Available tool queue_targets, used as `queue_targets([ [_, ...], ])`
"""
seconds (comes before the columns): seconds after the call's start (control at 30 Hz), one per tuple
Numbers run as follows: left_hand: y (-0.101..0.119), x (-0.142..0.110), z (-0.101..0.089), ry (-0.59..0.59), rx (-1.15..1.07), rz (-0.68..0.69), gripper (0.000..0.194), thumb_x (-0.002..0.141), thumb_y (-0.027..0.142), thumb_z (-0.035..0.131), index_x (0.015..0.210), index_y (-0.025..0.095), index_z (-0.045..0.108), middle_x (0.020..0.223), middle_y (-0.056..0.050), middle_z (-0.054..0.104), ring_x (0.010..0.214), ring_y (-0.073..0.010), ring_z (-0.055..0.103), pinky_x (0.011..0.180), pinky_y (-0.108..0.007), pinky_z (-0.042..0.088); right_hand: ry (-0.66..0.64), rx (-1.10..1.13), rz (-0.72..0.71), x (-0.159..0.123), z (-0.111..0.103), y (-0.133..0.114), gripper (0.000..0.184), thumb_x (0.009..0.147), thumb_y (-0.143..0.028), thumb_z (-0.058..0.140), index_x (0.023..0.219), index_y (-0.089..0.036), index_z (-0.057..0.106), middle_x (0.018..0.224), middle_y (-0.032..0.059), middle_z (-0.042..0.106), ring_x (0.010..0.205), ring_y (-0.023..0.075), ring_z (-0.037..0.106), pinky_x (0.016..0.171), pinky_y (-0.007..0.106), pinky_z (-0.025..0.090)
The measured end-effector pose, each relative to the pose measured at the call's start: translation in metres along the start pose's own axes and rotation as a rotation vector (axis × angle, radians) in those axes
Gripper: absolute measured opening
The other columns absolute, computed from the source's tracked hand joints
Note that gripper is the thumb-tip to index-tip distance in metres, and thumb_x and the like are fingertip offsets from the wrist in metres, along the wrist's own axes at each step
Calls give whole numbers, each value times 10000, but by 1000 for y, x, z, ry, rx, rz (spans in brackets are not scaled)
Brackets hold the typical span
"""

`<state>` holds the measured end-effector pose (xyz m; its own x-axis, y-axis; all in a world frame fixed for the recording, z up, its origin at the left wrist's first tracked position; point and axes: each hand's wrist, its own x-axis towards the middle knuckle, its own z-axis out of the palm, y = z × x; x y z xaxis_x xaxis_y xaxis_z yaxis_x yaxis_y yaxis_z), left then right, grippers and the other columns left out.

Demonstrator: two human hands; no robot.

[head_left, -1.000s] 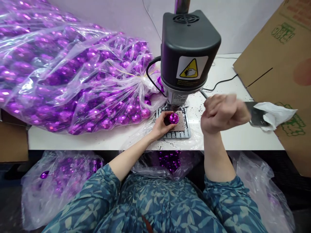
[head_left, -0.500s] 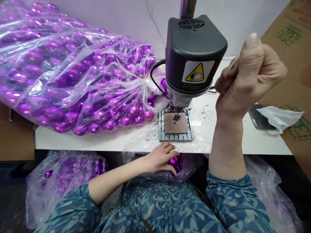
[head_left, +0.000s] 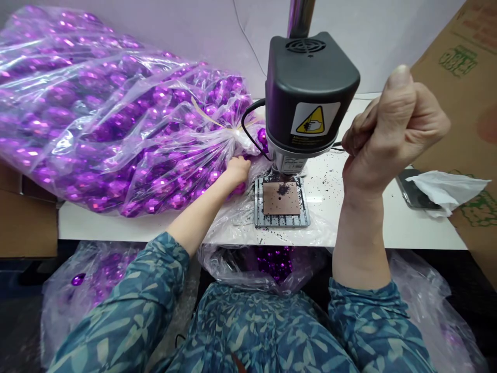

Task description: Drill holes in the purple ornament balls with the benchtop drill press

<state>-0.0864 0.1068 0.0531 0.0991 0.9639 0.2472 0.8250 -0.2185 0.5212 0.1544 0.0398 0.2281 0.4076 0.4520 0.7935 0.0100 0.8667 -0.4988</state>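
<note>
My left hand [head_left: 238, 170] reaches in among the shiny purple faceted balls beside the tied neck of a big clear plastic bag [head_left: 128, 119]. Its fingers are mostly hidden, so whether it holds a ball cannot be seen. My right hand [head_left: 392, 129] is raised in a fist at the right side of a black drill press [head_left: 310, 83], wrapped round its lever, which the fingers almost wholly cover. Under the press, a brown square board [head_left: 277, 202] with a small dark hole lies on a slotted metal base plate [head_left: 305, 220]. Dark shavings are heaped on the board.
An open plastic bag with purple balls [head_left: 275, 261] hangs at the table's front edge, above my lap. Another bag [head_left: 77, 316] stands low at left. A phone [head_left: 411, 191] and white tissue [head_left: 450, 189] lie at right, near a cardboard box [head_left: 466, 103]. Shavings dot the white table [head_left: 411, 230].
My left hand has left the open bag at the table edge and moved up and forward to the balls beside the tied bag. The right fist appears slightly lower, still beside the drill press.
</note>
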Motion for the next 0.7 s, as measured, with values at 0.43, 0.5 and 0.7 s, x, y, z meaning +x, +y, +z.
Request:
queue_targets([
  [0.43, 59, -91, -11, -102, -1495, -445, 329, 952, 379, 746, 1221, 196, 699, 1191, -91, 776, 991, -198, 750, 851, -342, 662, -20, -43, -4, -3, -4, -3, 535, 909, -505, 589, 551, -152, 406, 436, -97, 385, 380, -33, 356, 447, 184, 274],
  [0.5, 62, -95, -2, -133, -1565, -467, 340, 934, 421, 785, 1177, 192, 721, 1165, -91, 782, 995, -206, 752, 833, -333, 658, -23, -40, -11, -2, -4, -2, 548, 894, -535, 591, 546, -155, 402, 430, -98, 370, 367, -30, 347, 426, 188, 261],
  [0.7, 63, -101, 18, -187, -1514, -458, 470, 810, 476, 902, 1124, 174, 725, 1122, -94, 785, 985, -219, 746, 824, -336, 620, -40, -48, -33, -3, -5, 0, 554, 919, -518, 574, 555, -141, 396, 444, -95, 350, 377, -42, 356, 437, 157, 279],
])
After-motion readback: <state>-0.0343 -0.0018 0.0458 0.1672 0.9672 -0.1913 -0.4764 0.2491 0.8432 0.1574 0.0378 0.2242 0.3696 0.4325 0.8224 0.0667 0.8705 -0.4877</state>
